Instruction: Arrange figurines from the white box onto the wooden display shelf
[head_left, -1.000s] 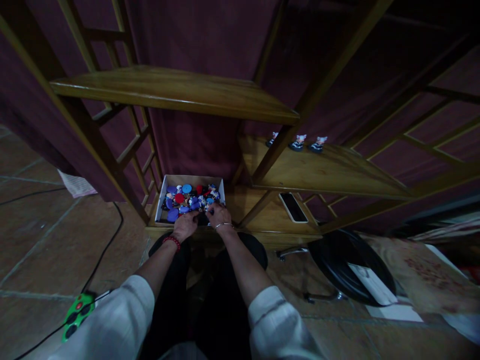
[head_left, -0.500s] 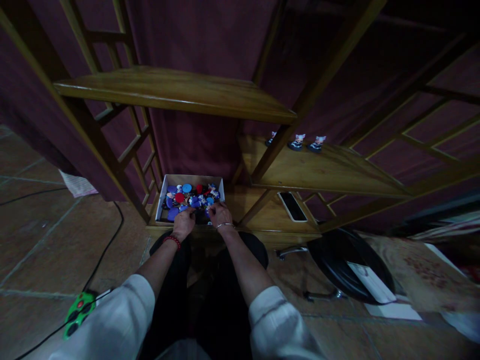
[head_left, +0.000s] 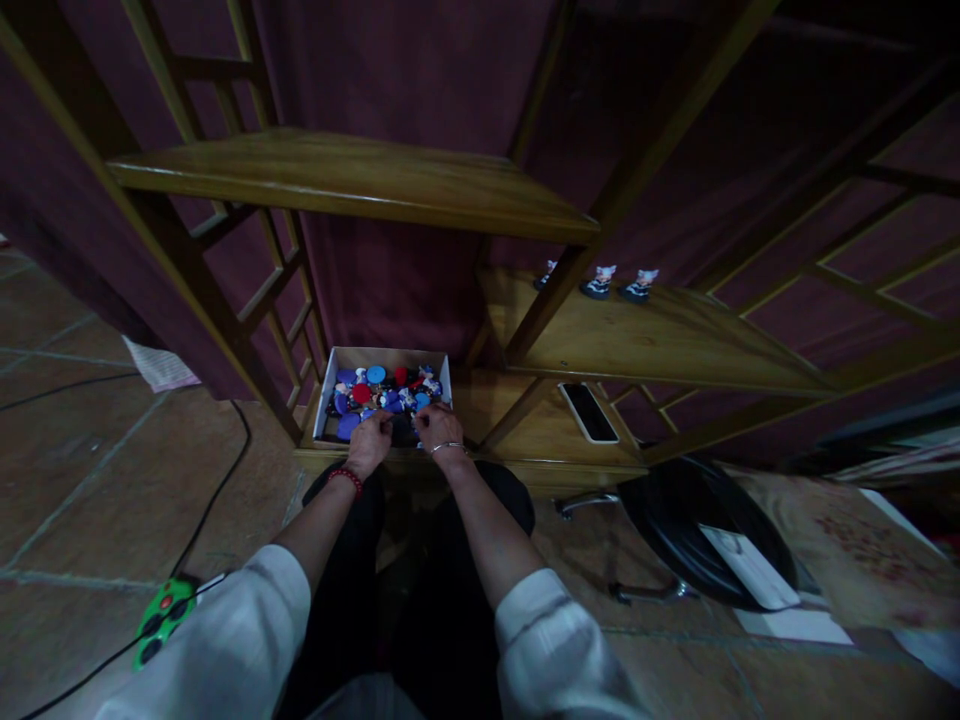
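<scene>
A white-walled box (head_left: 322, 405) on the low wooden shelf holds several small figures with blue, purple and red round bases. Over the box's front edge, my left hand (head_left: 369, 440) has its fingers closed together; whatever they hold is too dark and small to make out. My right hand (head_left: 437, 430) is just to its right, its fingers pinched near a blue disc (head_left: 422, 400). Anything in that pinch is also too small to tell. A narrow gap separates the two hands. Three small figures (head_left: 600, 282) stand upright on the raised shelf at the right.
A phone (head_left: 590, 413) lies on the low shelf. An upper wooden shelf (head_left: 352, 185) and slanting posts frame the box. On the floor are a black stool (head_left: 705, 530) at right and a green device (head_left: 161, 620) with a cable at left.
The view has shifted very slightly. Both hands stay over the box's front edge with fingers closed, and the box's contents look the same.
</scene>
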